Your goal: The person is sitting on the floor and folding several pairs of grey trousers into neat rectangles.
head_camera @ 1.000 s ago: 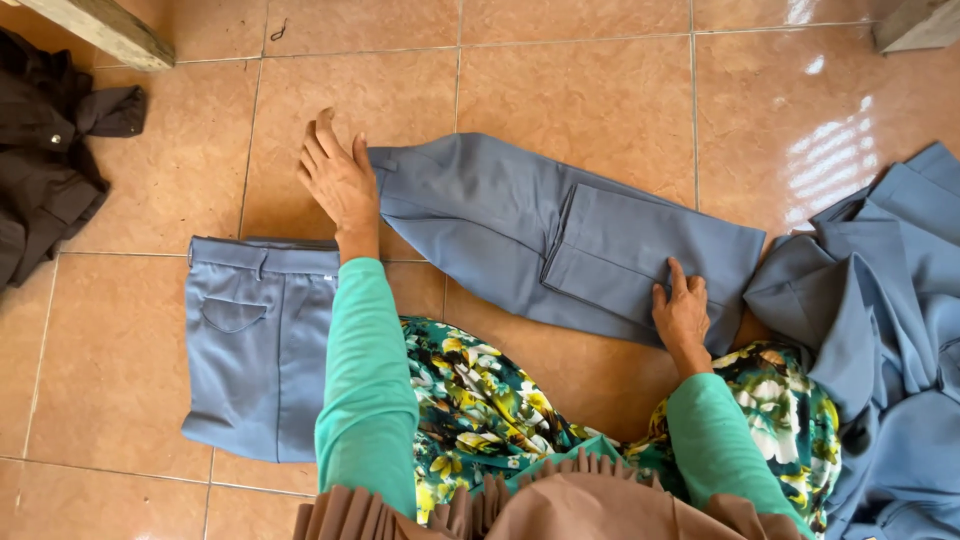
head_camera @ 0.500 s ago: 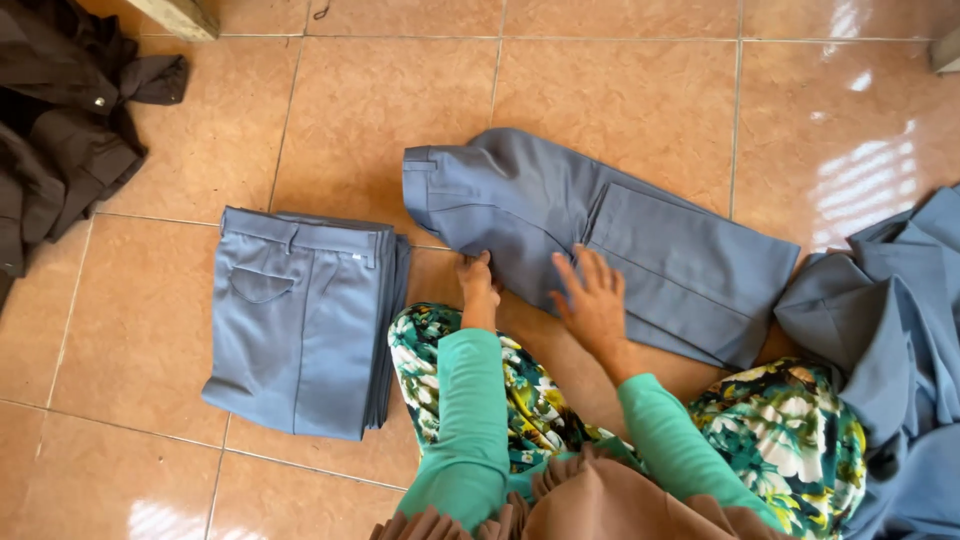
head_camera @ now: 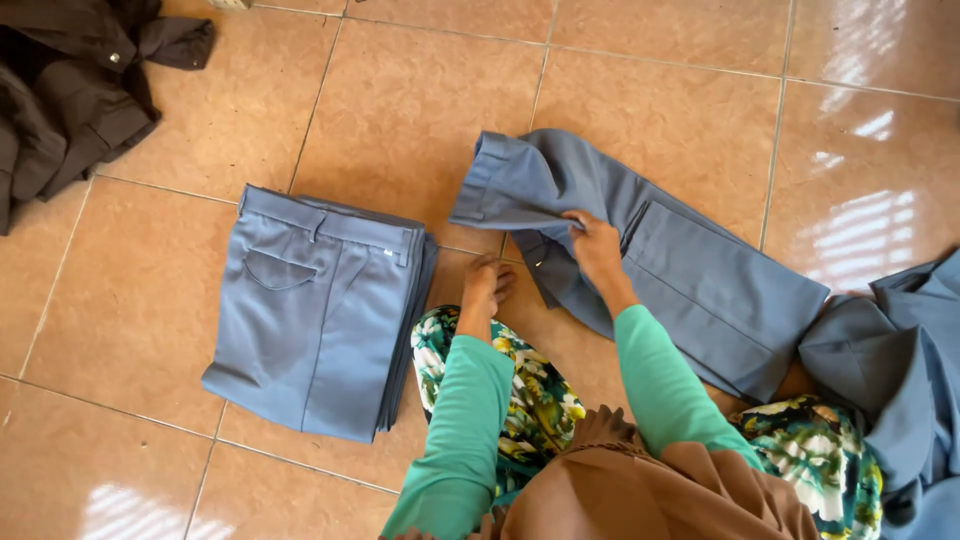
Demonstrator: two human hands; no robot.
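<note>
Diagonally on the tiled floor (head_camera: 400, 110), grey-blue trousers (head_camera: 700, 290) run upper-left to lower-right; right hand (head_camera: 592, 243) pinches the fabric, left hand (head_camera: 487, 285) rests loosely curled, holding nothing.

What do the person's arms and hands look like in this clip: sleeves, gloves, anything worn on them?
Both arms wear plain, long, close-fitting green sleeves that reach the wrists. The left hand and the right hand are bare, with no gloves. No rings, watch or bracelets can be made out at this size. The sleeves carry no visible pattern or markings.
</note>
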